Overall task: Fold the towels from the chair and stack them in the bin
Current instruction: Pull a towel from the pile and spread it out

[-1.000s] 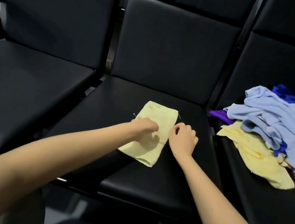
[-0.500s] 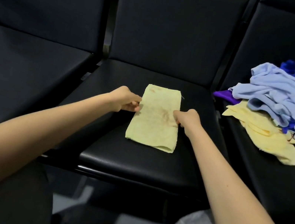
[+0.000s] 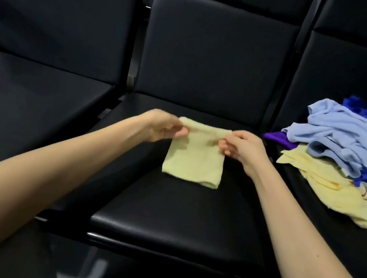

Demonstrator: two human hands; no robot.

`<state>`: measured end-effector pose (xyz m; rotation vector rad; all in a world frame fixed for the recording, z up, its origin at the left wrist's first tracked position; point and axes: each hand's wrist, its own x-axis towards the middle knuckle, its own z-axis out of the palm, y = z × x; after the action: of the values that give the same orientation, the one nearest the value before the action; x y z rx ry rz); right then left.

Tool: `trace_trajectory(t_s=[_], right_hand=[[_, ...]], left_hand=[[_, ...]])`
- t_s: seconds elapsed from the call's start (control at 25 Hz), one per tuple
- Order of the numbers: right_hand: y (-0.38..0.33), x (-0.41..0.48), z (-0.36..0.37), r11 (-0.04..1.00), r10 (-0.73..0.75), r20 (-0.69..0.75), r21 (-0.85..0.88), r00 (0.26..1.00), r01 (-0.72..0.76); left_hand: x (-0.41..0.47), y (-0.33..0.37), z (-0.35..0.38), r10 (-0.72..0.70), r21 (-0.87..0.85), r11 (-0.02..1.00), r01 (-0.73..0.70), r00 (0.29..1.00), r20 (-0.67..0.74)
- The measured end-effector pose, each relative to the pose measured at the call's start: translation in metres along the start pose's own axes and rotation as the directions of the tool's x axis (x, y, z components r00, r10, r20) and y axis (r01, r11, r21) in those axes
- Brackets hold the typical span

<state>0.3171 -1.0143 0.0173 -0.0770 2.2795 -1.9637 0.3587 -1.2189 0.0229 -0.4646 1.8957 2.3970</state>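
Your left hand (image 3: pixel 163 127) and right hand (image 3: pixel 245 150) each pinch a far corner of the yellow towel (image 3: pixel 194 165), both grips holding its far edge. It lies on the middle seat (image 3: pixel 177 213). More towels (image 3: pixel 350 152) sit heaped on the right seat (image 3: pixel 357 255).

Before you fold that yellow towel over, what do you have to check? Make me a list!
1. Left hand pinches the far left corner of the yellow towel: ok.
2. Right hand pinches the far right corner: ok.
3. The towel's near edge lies flat on the middle seat: ok.
4. Layers line up at the far corners: cannot tell, the fingers cover them.
5. The pile of towels on the right lies apart from the yellow towel: ok.
6. The bin stands ready nearby: cannot tell, it is not in view.
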Motion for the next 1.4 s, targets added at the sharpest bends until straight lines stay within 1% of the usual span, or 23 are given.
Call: trace_trajectory(t_s=[0.08, 0.12, 0.16, 0.2, 0.24, 0.28, 0.32, 0.36, 0.4, 0.44, 0.52, 0.6, 0.68, 0.8, 0.84, 0.92, 1.04, 1.08, 1.16, 1.24, 1.28, 1.36, 1.4], right_hand=[[-0.01, 0.004, -0.001, 0.971, -0.207, -0.051, 0.111, 0.977, 0.212], [-0.014, 0.005, -0.001, 0.947, -0.288, -0.068, 0.13, 0.955, 0.295], [-0.016, 0.006, -0.001, 0.929, -0.33, -0.063, 0.154, 0.942, 0.336], [-0.016, 0.004, -0.001, 0.927, -0.329, -0.037, 0.178, 0.943, 0.331], [-0.014, 0.001, -0.001, 0.943, -0.28, 0.011, 0.189, 0.96, 0.272], [-0.009, -0.002, -0.001, 0.972, -0.183, 0.083, 0.165, 0.98, 0.168], [-0.002, -0.007, -0.001, 0.997, -0.041, 0.174, 0.076, 0.984, 0.028], [0.005, -0.01, -0.002, 0.992, 0.124, 0.246, -0.059, 0.961, -0.113], [0.011, -0.013, -0.003, 0.963, 0.256, 0.268, -0.16, 0.929, -0.219], [0.015, -0.013, -0.004, 0.939, 0.329, 0.249, -0.19, 0.911, -0.286], [0.017, -0.009, -0.005, 0.921, 0.387, 0.176, -0.125, 0.905, -0.37], [0.016, -0.005, -0.001, 0.917, 0.39, 0.097, -0.134, 0.916, -0.376], [0.017, -0.002, 0.007, 0.91, 0.367, 0.023, -0.219, 0.93, -0.353], [0.022, 0.002, 0.021, 0.861, 0.314, -0.025, -0.414, 0.949, -0.296], [0.022, 0.001, 0.024, 0.854, 0.296, -0.037, -0.436, 0.954, -0.282], [0.02, 0.002, 0.028, 0.879, 0.298, -0.044, -0.377, 0.954, -0.292], [0.019, 0.004, 0.027, 0.915, 0.336, -0.02, -0.232, 0.942, -0.331], [0.02, 0.005, 0.025, 0.911, 0.362, -0.006, -0.208, 0.932, -0.356], [0.021, 0.005, 0.021, 0.907, 0.406, 0.041, -0.141, 0.913, -0.397], [0.022, 0.0, 0.019, 0.911, 0.411, 0.086, -0.084, 0.907, -0.405], [0.023, 0.0, 0.018, 0.915, 0.397, 0.078, -0.106, 0.914, -0.388], [0.027, 0.0, 0.016, 0.924, 0.314, 0.011, -0.233, 0.949, -0.303], [0.027, -0.002, 0.016, 0.919, 0.257, -0.019, -0.304, 0.966, -0.25]], left_hand=[[0.002, 0.011, 0.001, 0.256, -0.106, 0.963, -0.25, 0.966, 0.047], [0.001, 0.014, 0.001, 0.336, -0.15, 0.934, -0.325, 0.94, 0.053], [-0.001, 0.013, 0.0, 0.38, -0.182, 0.913, -0.365, 0.924, 0.051], [-0.003, 0.01, -0.003, 0.379, -0.182, 0.913, -0.365, 0.924, 0.044], [-0.004, 0.003, -0.008, 0.343, -0.151, 0.931, -0.333, 0.938, 0.044], [-0.005, -0.006, -0.014, 0.261, -0.077, 0.963, -0.257, 0.964, 0.052], [-0.005, -0.016, -0.019, 0.148, 0.015, 0.989, -0.149, 0.987, 0.065], [-0.005, -0.025, -0.023, 0.031, 0.093, 0.995, -0.036, 0.998, 0.058], [-0.004, -0.031, -0.026, -0.06, 0.126, 0.99, 0.058, 0.998, 0.015], [-0.003, -0.032, -0.027, -0.113, 0.118, 0.986, 0.118, 0.993, -0.043], [-0.004, -0.029, -0.022, -0.138, 0.101, 0.983, 0.151, 0.983, -0.12], [-0.004, -0.026, -0.017, -0.136, 0.106, 0.982, 0.154, 0.977, -0.162], [-0.001, -0.027, -0.013, -0.129, 0.133, 0.978, 0.157, 0.971, -0.201], [0.0, -0.029, -0.007, -0.116, 0.264, 0.948, 0.178, 0.965, -0.236], [0.0, -0.028, -0.006, -0.125, 0.31, 0.931, 0.194, 0.966, -0.228], [-0.002, -0.024, -0.004, -0.161, 0.326, 0.922, 0.21, 0.972, -0.171], [-0.006, -0.021, -0.006, -0.227, 0.135, 0.963, 0.234, 0.972, -0.068], [-0.007, -0.022, -0.007, -0.248, 0.074, 0.965, 0.251, 0.967, -0.055], [-0.007, -0.027, -0.005, -0.254, 0.055, 0.964, 0.259, 0.964, -0.083], [-0.006, -0.032, 0.0, -0.216, 0.148, 0.96, 0.24, 0.964, -0.157], [-0.006, -0.033, 0.002, -0.187, 0.222, 0.949, 0.226, 0.965, -0.186], [-0.005, -0.032, 0.005, -0.076, 0.427, 0.89, 0.162, 0.974, -0.212], [-0.006, -0.03, 0.005, -0.001, 0.551, 0.826, 0.116, 0.979, -0.204]])
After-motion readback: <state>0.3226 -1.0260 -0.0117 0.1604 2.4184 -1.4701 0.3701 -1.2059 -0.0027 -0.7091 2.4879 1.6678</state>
